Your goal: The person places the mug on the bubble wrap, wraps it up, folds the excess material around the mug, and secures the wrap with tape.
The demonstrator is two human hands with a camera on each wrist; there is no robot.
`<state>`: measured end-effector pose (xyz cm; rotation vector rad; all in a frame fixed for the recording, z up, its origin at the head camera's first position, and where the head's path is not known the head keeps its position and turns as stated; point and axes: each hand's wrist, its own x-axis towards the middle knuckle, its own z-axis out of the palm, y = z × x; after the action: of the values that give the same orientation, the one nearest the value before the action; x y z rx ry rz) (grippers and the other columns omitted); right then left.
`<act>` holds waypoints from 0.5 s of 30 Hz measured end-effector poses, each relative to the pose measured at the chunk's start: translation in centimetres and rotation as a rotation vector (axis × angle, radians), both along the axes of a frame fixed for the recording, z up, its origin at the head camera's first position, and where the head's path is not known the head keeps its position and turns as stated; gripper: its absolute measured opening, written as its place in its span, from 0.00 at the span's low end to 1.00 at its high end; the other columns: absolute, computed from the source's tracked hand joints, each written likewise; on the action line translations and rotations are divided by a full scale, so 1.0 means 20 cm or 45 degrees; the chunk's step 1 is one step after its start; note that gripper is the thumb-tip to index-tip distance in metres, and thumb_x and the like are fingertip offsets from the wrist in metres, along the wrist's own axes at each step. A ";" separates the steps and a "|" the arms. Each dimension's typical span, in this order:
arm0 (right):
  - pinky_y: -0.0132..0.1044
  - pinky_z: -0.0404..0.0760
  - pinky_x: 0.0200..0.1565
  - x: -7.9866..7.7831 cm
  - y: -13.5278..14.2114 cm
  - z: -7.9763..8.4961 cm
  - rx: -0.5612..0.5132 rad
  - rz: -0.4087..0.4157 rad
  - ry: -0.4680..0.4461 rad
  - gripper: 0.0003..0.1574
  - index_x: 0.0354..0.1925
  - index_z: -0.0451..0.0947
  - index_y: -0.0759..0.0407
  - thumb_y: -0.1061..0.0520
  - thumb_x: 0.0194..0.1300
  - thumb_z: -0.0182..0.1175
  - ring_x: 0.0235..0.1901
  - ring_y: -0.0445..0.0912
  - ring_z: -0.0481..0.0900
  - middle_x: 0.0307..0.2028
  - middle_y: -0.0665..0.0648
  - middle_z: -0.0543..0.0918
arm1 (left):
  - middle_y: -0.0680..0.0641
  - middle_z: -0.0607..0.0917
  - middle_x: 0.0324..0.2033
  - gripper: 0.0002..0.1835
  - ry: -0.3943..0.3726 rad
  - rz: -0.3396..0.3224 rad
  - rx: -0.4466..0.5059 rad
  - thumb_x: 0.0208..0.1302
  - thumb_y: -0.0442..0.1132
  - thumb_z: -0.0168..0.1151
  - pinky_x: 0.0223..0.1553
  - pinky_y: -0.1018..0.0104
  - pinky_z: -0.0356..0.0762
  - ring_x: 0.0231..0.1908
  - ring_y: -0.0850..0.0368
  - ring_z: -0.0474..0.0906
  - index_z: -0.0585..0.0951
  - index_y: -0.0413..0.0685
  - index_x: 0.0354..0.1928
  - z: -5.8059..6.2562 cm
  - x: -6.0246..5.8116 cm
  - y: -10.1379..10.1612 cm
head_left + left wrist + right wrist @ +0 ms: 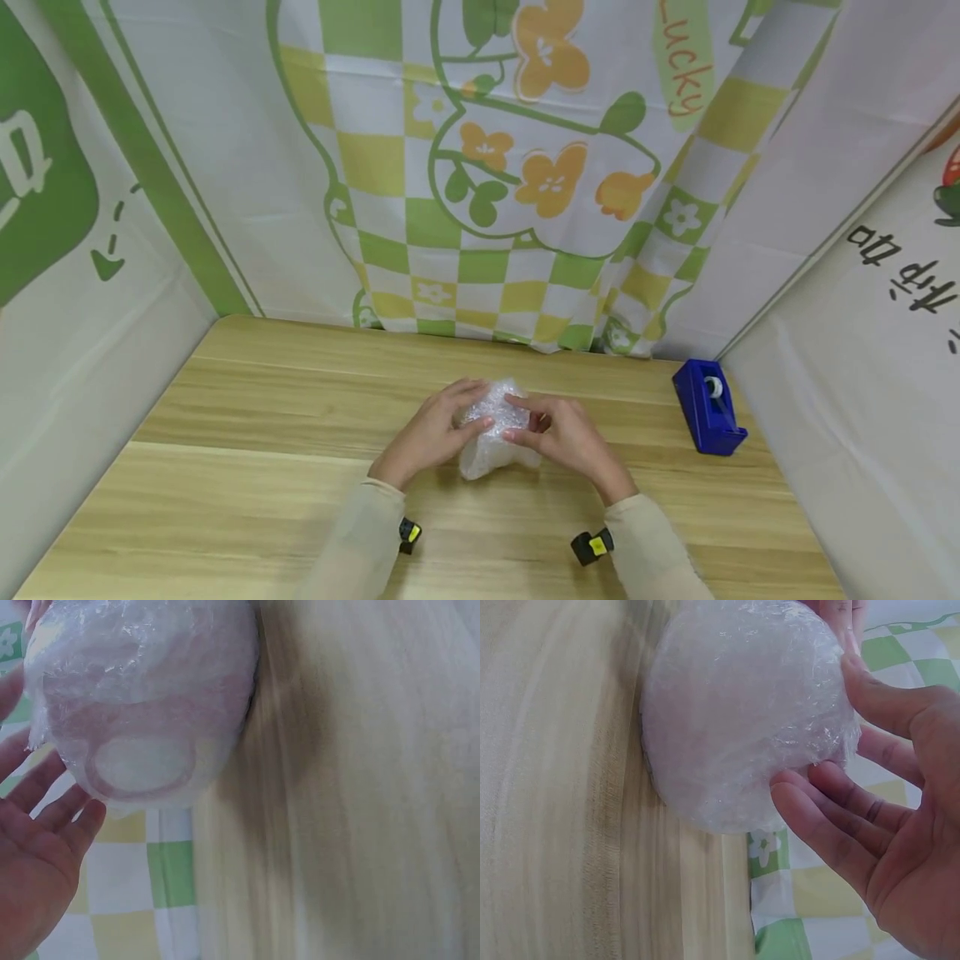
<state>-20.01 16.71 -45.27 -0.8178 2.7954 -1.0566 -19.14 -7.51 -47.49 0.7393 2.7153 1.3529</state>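
Note:
On the table stands a cup wrapped in clear bubble wrap (495,454), between both hands. In the left wrist view a pinkish handle loop shows through the wrap (142,765). My left hand (427,433) holds the bundle's left side near the top, thumb in front and fingers behind. From the right, my right hand (566,429) grips the gathered upper wrap with thumb and fingers. In the right wrist view its fingertips (787,787) press into the crinkled film of the bundle (727,727). The inside of the cup is hidden.
A blue tape dispenser (701,408) with a roll of tape stands at the table's right edge. The wooden table (247,500) meets a checkered, flowered curtain (480,283) at the back. White printed panels close in both sides.

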 end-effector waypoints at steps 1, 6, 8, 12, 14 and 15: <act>0.31 0.80 0.28 0.00 0.00 0.00 0.001 -0.008 0.005 0.31 0.60 0.82 0.54 0.50 0.60 0.74 0.26 0.38 0.78 0.23 0.44 0.77 | 0.44 0.67 0.73 0.33 -0.010 -0.002 0.006 0.71 0.51 0.63 0.72 0.38 0.54 0.75 0.41 0.55 0.69 0.45 0.73 0.00 0.00 0.00; 0.32 0.80 0.28 0.00 -0.01 0.00 -0.017 -0.048 -0.003 0.29 0.59 0.83 0.55 0.52 0.59 0.75 0.26 0.40 0.77 0.23 0.45 0.77 | 0.45 0.67 0.74 0.36 -0.044 0.000 0.045 0.69 0.52 0.65 0.71 0.34 0.53 0.75 0.41 0.55 0.69 0.46 0.74 0.00 0.01 -0.01; 0.32 0.80 0.28 0.01 -0.01 0.00 -0.027 -0.064 -0.019 0.29 0.58 0.84 0.55 0.53 0.59 0.75 0.26 0.40 0.77 0.23 0.45 0.77 | 0.45 0.67 0.73 0.34 -0.047 0.008 0.052 0.69 0.51 0.65 0.71 0.34 0.52 0.75 0.41 0.55 0.70 0.47 0.73 0.00 0.00 -0.01; 0.32 0.81 0.28 0.01 -0.01 0.00 -0.053 -0.079 -0.047 0.28 0.58 0.84 0.55 0.55 0.59 0.75 0.26 0.40 0.77 0.23 0.46 0.77 | 0.44 0.68 0.73 0.31 -0.040 0.032 0.065 0.69 0.49 0.65 0.70 0.33 0.53 0.74 0.40 0.56 0.74 0.47 0.70 0.00 0.00 0.00; 0.32 0.81 0.29 0.01 -0.01 -0.01 -0.063 -0.081 -0.053 0.28 0.58 0.84 0.55 0.56 0.59 0.75 0.26 0.40 0.77 0.23 0.46 0.77 | 0.42 0.70 0.72 0.29 -0.021 0.042 0.081 0.69 0.48 0.65 0.70 0.32 0.54 0.73 0.38 0.58 0.75 0.46 0.69 -0.01 0.00 0.01; 0.32 0.81 0.29 0.01 -0.01 -0.01 -0.068 -0.079 -0.055 0.28 0.58 0.84 0.56 0.56 0.59 0.75 0.26 0.40 0.77 0.23 0.46 0.77 | 0.42 0.70 0.71 0.29 -0.009 0.047 0.086 0.69 0.47 0.66 0.69 0.32 0.54 0.73 0.37 0.59 0.75 0.45 0.68 -0.02 0.00 0.01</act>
<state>-19.77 16.48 -45.38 -0.7079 2.7852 -1.1481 -19.13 -7.22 -47.82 0.6907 2.7026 1.4589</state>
